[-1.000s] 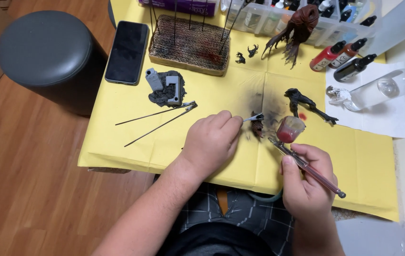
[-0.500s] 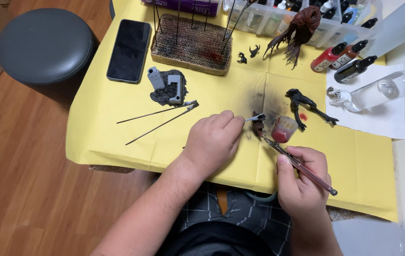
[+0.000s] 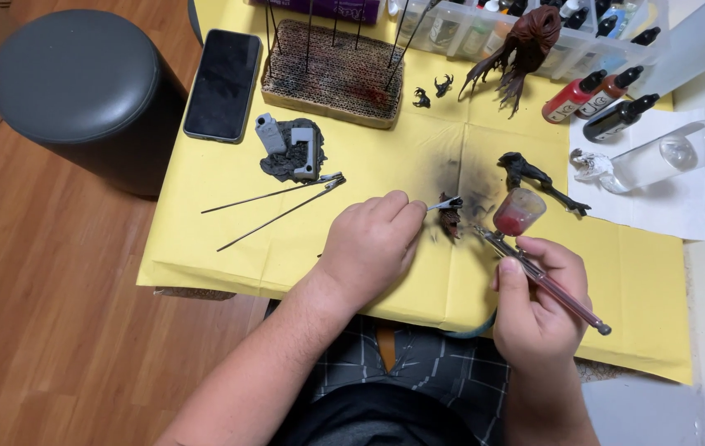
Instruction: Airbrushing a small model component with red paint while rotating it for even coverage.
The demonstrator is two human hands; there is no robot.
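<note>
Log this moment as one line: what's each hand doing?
left hand: holds clip stick with small dark part | right hand: holds airbrush, nozzle aimed at part | surface: yellow paper

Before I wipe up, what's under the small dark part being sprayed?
Under the small dark part lies yellow paper, smudged black with overspray. The table beneath the paper is covered. The left hand holds the part's clip.

Yellow paper sheet point(image 3: 220, 248) covers the tabletop. Black phone point(image 3: 223, 84) near its far left corner, cardboard block point(image 3: 332, 74) with upright rods just beside it. Grey model part point(image 3: 290, 149) below the block, two thin rods point(image 3: 274, 206) nearer the front edge. Dark winged figure point(image 3: 526, 41) and dropper bottles point(image 3: 600, 95) at far right. Round grey stool point(image 3: 80, 91) stands on the wooden floor point(image 3: 38, 330), left of the tabletop.
</note>
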